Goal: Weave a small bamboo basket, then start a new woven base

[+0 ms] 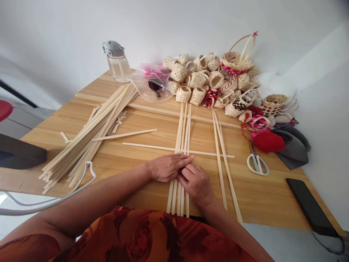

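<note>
Several pale flat strips (pixel 180 129) lie side by side on the wooden table, running away from me. One crosswise strip (pixel 147 146) passes across them just beyond my hands. My left hand (pixel 167 167) lies nearly flat over the parallel strips, fingers stretched to the right. Touching its fingertips, my right hand (pixel 196 182) is curled on the same strips, its fingers bent together; what is between them is hidden. Right of my hands, a few loose strips (pixel 220 171) lie lengthwise, one end of the crosswise strip meeting them.
A strip bundle (pixel 89 136) lies left, near a white cable (pixel 91 171). Behind are a bottle (pixel 119 65), plastic bag (pixel 154 82) and small woven baskets (pixel 197 80). To the right are red yarn (pixel 268 141), scissors (pixel 257 163) and a black phone-like object (pixel 312 206).
</note>
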Motion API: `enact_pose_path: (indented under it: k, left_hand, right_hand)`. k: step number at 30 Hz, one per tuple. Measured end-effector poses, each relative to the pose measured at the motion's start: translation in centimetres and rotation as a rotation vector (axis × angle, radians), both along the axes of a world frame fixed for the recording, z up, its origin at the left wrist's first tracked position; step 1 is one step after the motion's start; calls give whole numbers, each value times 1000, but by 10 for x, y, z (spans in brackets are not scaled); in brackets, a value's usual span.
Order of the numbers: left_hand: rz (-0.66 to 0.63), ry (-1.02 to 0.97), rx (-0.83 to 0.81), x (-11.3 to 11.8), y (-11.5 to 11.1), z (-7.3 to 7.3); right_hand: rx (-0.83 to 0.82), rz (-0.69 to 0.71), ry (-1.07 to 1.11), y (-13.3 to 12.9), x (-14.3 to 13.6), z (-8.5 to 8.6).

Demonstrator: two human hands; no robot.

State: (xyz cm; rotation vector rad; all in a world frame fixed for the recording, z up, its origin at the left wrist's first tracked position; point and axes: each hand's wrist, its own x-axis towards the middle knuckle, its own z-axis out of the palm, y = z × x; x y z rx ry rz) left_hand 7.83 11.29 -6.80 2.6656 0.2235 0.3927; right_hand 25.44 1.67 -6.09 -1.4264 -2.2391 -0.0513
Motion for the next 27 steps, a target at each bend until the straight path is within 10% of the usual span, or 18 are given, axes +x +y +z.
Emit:
enact_pose_path:
  k: [13, 18, 27]
  left_hand:
    - [-16, 82, -4, 1, 2, 2]
    - [-23, 88, 2, 2, 2, 1]
    - [-17, 94, -3, 2, 2, -1]
  right_hand:
    - [-301, 72, 220, 1, 26, 49]
    - [-145, -193, -7, 16, 41, 31]
    - [-187, -265, -224, 19, 40, 11]
